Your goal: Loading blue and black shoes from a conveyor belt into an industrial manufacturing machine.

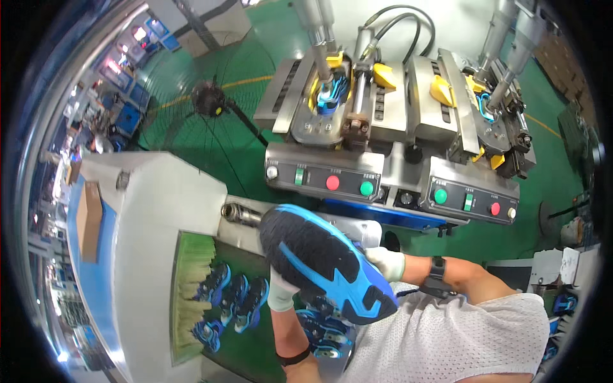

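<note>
A sports shoe (313, 252) is held in front of me with its black and bright blue sole facing up, the toe tilted away to the left. My left hand (281, 292), in a white glove, is closed against the shoe's left side, its fingers mostly hidden under it. My right hand (387, 262), also gloved, grips the shoe's far side near the heel. Just beyond the toe, a metal rod fitting (239, 214) sticks out over a grey ledge. Below the held shoe stand several blue and black shoes (322, 332), partly covered by my left arm.
Ahead stands a two-station machine with a left control panel (322, 182) and a right one (472, 195). A blue shoe part (330, 101) sits in its left station. More shoes (235, 297) stand by a bristle-edged opening (191, 287) in a white housing (150, 210). Behind it is a fan (209, 99).
</note>
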A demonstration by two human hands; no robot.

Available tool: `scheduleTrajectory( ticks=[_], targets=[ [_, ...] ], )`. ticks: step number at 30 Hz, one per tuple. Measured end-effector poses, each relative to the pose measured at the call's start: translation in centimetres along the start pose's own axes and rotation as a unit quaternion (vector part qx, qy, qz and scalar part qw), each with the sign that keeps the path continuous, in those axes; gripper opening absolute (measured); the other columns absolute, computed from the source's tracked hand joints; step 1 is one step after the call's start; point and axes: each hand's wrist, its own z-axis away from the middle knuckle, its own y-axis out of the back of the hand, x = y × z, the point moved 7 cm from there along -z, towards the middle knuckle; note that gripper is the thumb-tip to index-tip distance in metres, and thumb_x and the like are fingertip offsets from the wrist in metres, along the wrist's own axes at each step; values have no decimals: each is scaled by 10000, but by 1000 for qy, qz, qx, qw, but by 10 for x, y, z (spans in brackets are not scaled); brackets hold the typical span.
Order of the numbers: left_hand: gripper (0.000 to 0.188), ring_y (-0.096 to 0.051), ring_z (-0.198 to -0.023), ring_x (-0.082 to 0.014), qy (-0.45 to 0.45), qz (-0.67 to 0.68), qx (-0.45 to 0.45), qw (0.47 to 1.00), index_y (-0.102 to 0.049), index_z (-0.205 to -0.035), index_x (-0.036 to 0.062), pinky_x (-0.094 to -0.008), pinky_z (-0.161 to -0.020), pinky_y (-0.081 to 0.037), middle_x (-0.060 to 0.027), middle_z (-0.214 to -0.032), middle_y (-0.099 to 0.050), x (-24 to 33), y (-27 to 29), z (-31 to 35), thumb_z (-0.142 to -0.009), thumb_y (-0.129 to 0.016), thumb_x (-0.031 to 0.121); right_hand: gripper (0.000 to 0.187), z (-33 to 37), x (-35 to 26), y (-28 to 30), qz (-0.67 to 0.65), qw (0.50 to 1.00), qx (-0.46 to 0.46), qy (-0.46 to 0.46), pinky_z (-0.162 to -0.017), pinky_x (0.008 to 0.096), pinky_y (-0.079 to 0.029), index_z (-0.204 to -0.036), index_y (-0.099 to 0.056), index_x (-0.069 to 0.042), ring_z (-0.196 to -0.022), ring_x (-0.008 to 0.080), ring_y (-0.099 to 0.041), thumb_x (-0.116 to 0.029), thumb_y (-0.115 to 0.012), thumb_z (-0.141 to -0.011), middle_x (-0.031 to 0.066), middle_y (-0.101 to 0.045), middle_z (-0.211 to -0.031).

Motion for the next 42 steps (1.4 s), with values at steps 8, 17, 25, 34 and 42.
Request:
scheduleTrajectory(
  ticks=[8,17,25,34,42],
  targets=[
    [500,-593,-1235,-285,-70,-280,-30,957,-543,-1357,-24,-373,-1056,-458,-189,-1315,-617,34,-104,-258,-920,-708,153,698,146,-169,6,105,941,104,304,-955,376,-554,-1407,-486,-9,-1122,232,-662,-245,-801,-831,127,-649,-1269],
    [929,-511,-1296,-395,-29,-497,12,867,-360,-1466,-59,-404,-1077,-435,-294,-1390,-514,-102,-106,-506,-777,-832,347,997,242,-202,24,94,883,162,431,-1044,395,-493,-1509,-364,6,-1236,268,-591,-227,-893,-697,124,-560,-1407],
    [705,-670,-1087,-363,106,-569,-12,816,-602,-1247,31,-423,-966,-521,-213,-1146,-700,-126,-144,-562,-715,-826,436,1014,262,-208,69,87,836,270,470,-1059,393,-478,-1515,-353,13,-1233,265,-586,-213,-890,-686,117,-553,-1416],
    [505,-703,-961,-234,-117,-436,129,883,-627,-1149,-34,-343,-864,-534,-166,-990,-721,63,-95,-414,-775,-826,241,689,186,-260,42,94,873,261,401,-922,378,-565,-1411,-474,24,-1046,235,-677,-95,-776,-803,134,-655,-1232],
    [463,-609,-989,-172,80,-222,358,904,-594,-1156,-28,-328,-910,-491,-101,-1092,-633,-24,-14,-110,-757,-799,85,316,-36,-384,-19,194,923,142,302,-907,349,-560,-1223,-619,-15,-996,194,-694,-167,-652,-949,86,-707,-1132]
  ],
)
